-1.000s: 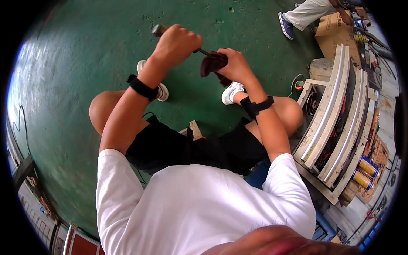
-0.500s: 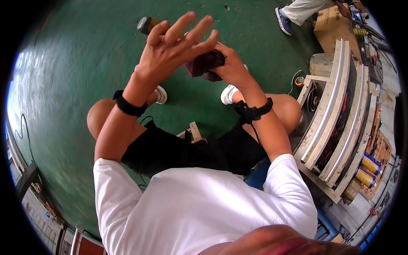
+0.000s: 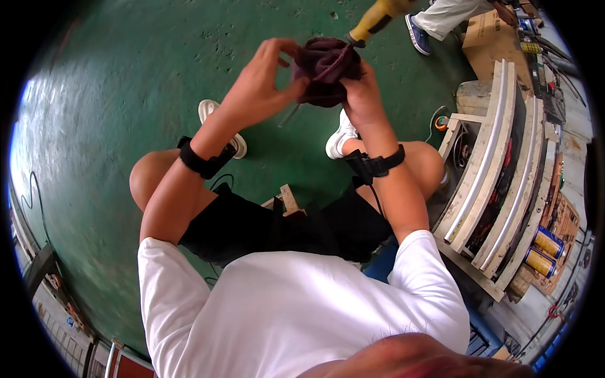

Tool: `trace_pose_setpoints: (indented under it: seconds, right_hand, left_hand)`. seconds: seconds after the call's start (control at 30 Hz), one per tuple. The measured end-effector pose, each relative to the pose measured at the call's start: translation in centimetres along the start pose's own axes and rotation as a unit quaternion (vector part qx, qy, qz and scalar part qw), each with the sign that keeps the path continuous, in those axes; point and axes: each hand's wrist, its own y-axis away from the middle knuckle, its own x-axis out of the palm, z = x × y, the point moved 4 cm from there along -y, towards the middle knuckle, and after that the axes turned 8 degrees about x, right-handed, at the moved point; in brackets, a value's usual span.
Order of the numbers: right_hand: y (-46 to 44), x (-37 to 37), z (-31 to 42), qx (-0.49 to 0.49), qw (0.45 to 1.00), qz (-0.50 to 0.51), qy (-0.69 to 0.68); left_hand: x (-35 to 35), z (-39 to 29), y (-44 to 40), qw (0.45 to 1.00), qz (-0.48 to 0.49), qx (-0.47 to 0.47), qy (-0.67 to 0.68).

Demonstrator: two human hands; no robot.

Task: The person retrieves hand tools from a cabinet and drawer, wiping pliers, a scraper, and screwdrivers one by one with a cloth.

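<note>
A bunched dark maroon cloth (image 3: 324, 70) is held up between my hands, over the floor in front of my feet. My right hand (image 3: 363, 94) grips its right side, thumb pressed into the folds. At its left edge, my left hand (image 3: 268, 82) curls its fingers against the fabric; its thumb is smeared by motion. A tool with a yellow and black body (image 3: 377, 20) sticks out past the cloth at the upper right. A thin metal rod (image 3: 289, 116) shows below the cloth at the lower left. Whatever the cloth covers between them is hidden.
Green floor (image 3: 113, 126) lies around me. At right stands a wooden rack (image 3: 469, 189) with long rails, beside a cardboard box (image 3: 488, 41) and yellow-blue cans (image 3: 548, 242). Another person's shoe (image 3: 418, 34) is at the upper right. A small wooden piece (image 3: 290, 198) sits between my legs.
The cloth has moved up and right with my right hand. My spread left hand has come down and curled onto the cloth. The yellow part now points to the upper right.
</note>
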Motion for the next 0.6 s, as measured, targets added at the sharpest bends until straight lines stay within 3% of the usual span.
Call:
trace_pose_setpoints:
  seconds: [0.1, 0.27, 0.33, 0.47, 0.6]
  right_hand:
    - [0.0, 0.8, -0.4, -0.031, 0.999, -0.003, 0.041]
    - [0.3, 1.2, -0.7, -0.034, 0.993, 0.018, 0.114]
    - [0.8, 2.5, 0.6, -0.033, 0.991, 0.012, 0.127]
    - [0.8, 2.0, 1.0, -0.081, 0.983, 0.014, 0.167]
    - [1.0, 1.8, 0.9, -0.058, 0.984, 0.031, 0.166]
  left_hand:
    - [1.7, 0.2, 0.4, 0.995, 0.029, -0.062, 0.079]
    - [1.8, 0.9, 0.1, 0.997, 0.048, -0.057, 0.036]
    - [2.3, 1.2, 0.1, 0.983, 0.103, -0.089, 0.124]
    - [3.5, 2.3, 0.9, 0.977, 0.071, -0.062, 0.189]
    - [3.7, 1.8, 0.9, 0.963, 0.067, -0.051, 0.255]
